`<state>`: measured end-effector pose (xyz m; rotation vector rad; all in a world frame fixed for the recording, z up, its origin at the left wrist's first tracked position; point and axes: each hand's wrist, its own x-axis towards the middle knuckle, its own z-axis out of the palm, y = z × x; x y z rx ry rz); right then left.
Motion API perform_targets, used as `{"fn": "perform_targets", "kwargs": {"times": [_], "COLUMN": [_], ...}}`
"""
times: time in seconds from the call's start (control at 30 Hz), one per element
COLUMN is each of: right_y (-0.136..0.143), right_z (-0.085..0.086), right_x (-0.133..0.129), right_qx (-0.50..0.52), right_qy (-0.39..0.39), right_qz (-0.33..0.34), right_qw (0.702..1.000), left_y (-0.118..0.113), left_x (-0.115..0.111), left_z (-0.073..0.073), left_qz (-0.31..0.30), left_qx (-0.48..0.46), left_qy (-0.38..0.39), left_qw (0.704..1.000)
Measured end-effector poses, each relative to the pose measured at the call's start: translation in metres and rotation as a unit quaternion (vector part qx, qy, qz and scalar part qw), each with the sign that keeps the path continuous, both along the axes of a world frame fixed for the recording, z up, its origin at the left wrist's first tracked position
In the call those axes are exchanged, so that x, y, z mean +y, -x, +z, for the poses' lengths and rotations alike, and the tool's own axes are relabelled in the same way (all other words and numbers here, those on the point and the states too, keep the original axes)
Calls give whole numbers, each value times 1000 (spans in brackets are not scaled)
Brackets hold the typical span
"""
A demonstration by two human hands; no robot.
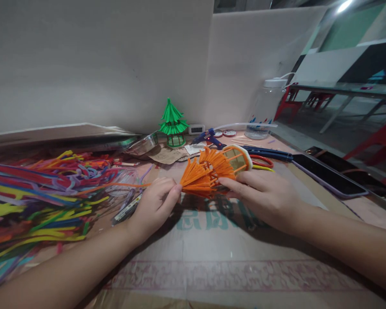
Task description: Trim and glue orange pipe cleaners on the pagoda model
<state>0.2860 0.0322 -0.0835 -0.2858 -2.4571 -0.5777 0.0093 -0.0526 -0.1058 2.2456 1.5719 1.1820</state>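
Held sideways above the table is an orange pipe-cleaner pavilion [209,171], with two fringed roof tiers and a white-rimmed base pointing right. My left hand [161,201] pinches an orange pipe cleaner [128,185] at the roof's tip; its free length trails off to the left. My right hand [266,197] grips the pavilion's body near the base, its fingertips partly hidden behind the model. Behind them stands a green pipe-cleaner pavilion [173,124] of similar shape, upright.
Loose colourful pipe cleaners [41,197] cover the left side. A blue glue gun [209,137], a small digital display [196,129] and a clear bottle [263,109] stand at the back. On the right lie a phone [330,174] and dark-blue pipe cleaners [266,152].
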Motion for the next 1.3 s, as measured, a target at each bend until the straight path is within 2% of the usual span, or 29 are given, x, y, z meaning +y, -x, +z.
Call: {"fn": "perform_targets", "kwargs": {"times": [0.07,0.13,0.27,0.37,0.47,0.53,0.63,0.73,0.8,0.93,1.03,1.13,1.2,1.3], "right_y": [0,1,0,3,13,24,41,46,43,32,26,24,24,25], "right_z": [1,5,23,43,64,75,83,80,72,58,49,45,44,46], "right_x": [-1,-4,-16,-23,-23,-19,-11,-9,-11,-11,-7,-4,-5,-8], "right_qx": [12,41,90,120,121,123,149,135,105,90,109,123,124,117], "right_qy": [10,27,103,178,220,219,214,241,256,271,283,260,230,196], "right_qz": [12,30,34,18,-14,-14,5,-12,-35,-78,-99,-88,-70,-53], "right_qw": [1000,998,990,977,968,968,965,961,960,955,948,954,963,972], "left_y": [3,8,13,9,2,-2,-5,-3,1,14,26,37,42,40], "left_x": [-2,-4,-8,-7,1,9,19,21,18,6,0,-3,-4,-4], "left_z": [6,22,80,123,146,149,143,136,136,142,148,152,152,149], "left_qz": [9,17,52,87,97,113,134,161,154,55,-49,-138,-157,-131], "left_qx": [16,53,94,97,111,113,132,138,110,54,27,-11,-24,-35], "left_qy": [-18,-62,-161,-132,-22,28,-5,-72,-46,106,167,215,218,185], "left_qw": [1000,997,981,983,989,987,982,975,981,991,984,967,963,973]}}
